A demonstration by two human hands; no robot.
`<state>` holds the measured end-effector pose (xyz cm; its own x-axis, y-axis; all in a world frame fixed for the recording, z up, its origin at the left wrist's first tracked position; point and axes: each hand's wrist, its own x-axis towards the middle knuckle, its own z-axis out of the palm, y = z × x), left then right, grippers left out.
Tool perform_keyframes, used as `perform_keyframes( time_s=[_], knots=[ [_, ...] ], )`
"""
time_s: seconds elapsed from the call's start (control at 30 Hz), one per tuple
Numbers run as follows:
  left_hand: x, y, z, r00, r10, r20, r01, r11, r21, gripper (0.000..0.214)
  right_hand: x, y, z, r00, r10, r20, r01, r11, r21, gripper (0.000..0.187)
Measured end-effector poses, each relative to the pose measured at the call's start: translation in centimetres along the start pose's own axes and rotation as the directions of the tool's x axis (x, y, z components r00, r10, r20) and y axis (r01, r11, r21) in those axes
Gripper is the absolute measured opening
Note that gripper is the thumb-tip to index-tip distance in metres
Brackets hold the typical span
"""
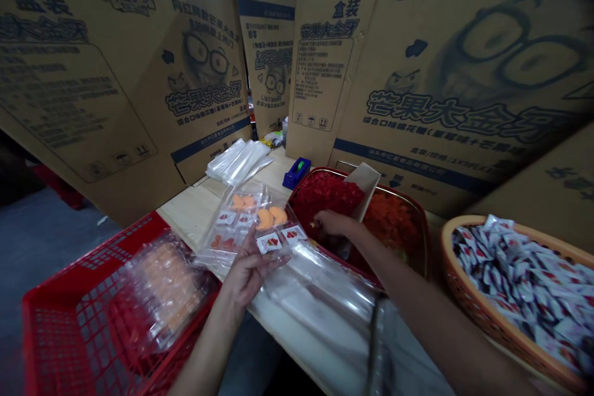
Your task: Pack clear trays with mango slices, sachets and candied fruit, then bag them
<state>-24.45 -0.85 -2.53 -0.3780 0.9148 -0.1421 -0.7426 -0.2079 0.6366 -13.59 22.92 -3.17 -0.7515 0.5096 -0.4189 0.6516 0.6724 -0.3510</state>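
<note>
On the table (180, 211), between a red crate (46, 334) and a tub (423, 229), the clear tray (277, 230) is met by the half-open left hand (245, 272); among red pieces (320, 192), by a cardboard divider (367, 187), the right hand (334, 223) is dipped, grip unclear.

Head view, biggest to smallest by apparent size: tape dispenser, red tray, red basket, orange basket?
1. Red basket
2. Orange basket and red tray, unranked: the first is near and cut off by the frame, the second partly hidden
3. Tape dispenser, clearly smallest
</note>
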Motion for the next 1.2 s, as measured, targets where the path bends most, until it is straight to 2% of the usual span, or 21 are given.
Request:
perform_keyframes(
  time_s=[0.13, 0.27, 0.33, 0.4, 0.47, 0.6, 0.73, 0.83, 1.2],
  knots=[
    [1.0, -0.8, 0.0, 0.999, 0.014, -0.040, -0.014, 1.000, 0.006, 0.081, -0.9, 0.8, -1.2, 0.994, 0.011, -0.106, 0.016, 0.970, 0.244, 0.018],
    [1.7, -1.2, 0.1, 1.000, 0.010, -0.013, -0.010, 1.000, 0.000, 0.076, -2.8, 0.4, -2.4, 0.982, 0.009, -0.188, 0.076, 0.896, 0.438, 0.013],
    [1.8, -1.3, 0.3, 1.000, 0.001, -0.002, -0.001, 1.000, -0.004, 0.072, -4.4, -0.4, -2.8, 0.975, -0.040, -0.218, 0.160, 0.808, 0.567, 0.014],
    [1.9, -1.1, 0.4, 1.000, 0.000, -0.001, 0.000, 1.000, 0.003, 0.069, -6.2, -1.5, -2.8, 0.970, -0.120, -0.212, 0.238, 0.660, 0.713, 0.021],
    [1.8, -0.9, 0.7, 1.000, 0.005, -0.005, -0.005, 1.000, 0.013, 0.067, -7.9, -3.0, -2.4, 0.964, -0.198, -0.177, 0.256, 0.516, 0.818, 0.028],
    [1.6, -0.7, 1.1, 1.000, 0.018, 0.019, -0.019, 0.999, 0.033, 0.069, -9.9, -6.0, -0.9, 0.943, -0.305, -0.132, 0.255, 0.409, 0.876, 0.032],
    [1.3, -0.9, 1.2, 0.999, 0.026, 0.029, -0.027, 0.998, 0.048, 0.068, -10.2, -8.3, 0.8, 0.923, -0.365, -0.120, 0.272, 0.397, 0.876, 0.029],
    [1.1, -1.0, 1.1, 0.999, 0.026, 0.024, -0.027, 0.999, 0.033, 0.072, -10.2, -9.0, 1.4, 0.920, -0.372, -0.121, 0.274, 0.392, 0.878, 0.030],
    [0.0, -0.3, 1.6, 1.000, 0.008, 0.000, -0.008, 1.000, 0.024, 0.075, -10.4, -7.1, 1.4, 0.950, -0.243, -0.196, 0.289, 0.446, 0.847, 0.032]
  ],
)
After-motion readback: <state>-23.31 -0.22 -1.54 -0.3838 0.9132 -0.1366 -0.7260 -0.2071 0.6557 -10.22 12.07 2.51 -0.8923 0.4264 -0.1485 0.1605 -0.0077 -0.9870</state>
